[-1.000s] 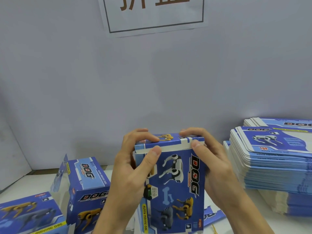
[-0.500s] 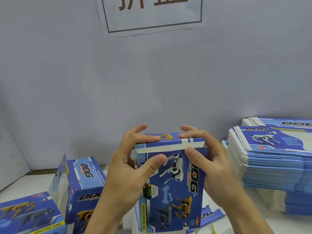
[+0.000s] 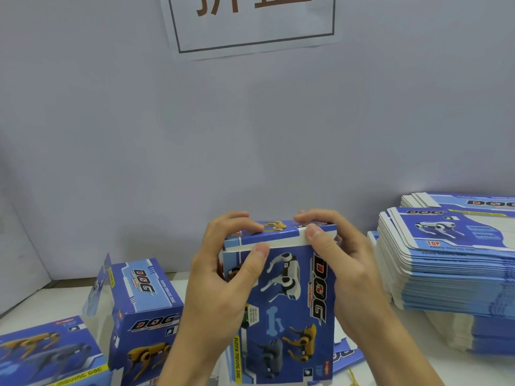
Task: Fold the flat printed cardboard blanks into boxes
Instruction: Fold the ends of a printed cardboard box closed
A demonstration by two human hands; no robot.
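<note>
Head view: a half-formed box (image 3: 281, 302) stands upright in the middle of the near scene, held between both hands above the white desk (image 3: 418, 366). The left hand (image 3: 220, 277) is clamped on the box's left side, thumb laid on the front panel and fingers curled over the top lid flap (image 3: 278, 235). The right hand (image 3: 345, 263) grips the right side, thumb pressing the lid's front edge and fingers bent over the top. The lid looks folded down, though a white edge still shows, so the tuck is probably not fully seated.

The printed card is likely light and thin, stiff along the panels but weak at the scored creases; the glossy surface may slip a little under the thumbs. It seems best held by the two side walls near the top, with pressure on the lid close to the fold line rather than mid-panel, where it could buckle.

A tall stack of flat blanks (image 3: 451, 260) lies to the right. Finished boxes (image 3: 145, 310) stand at the near left. A paper sign (image 3: 250, 20) hangs on the far wall.
</note>
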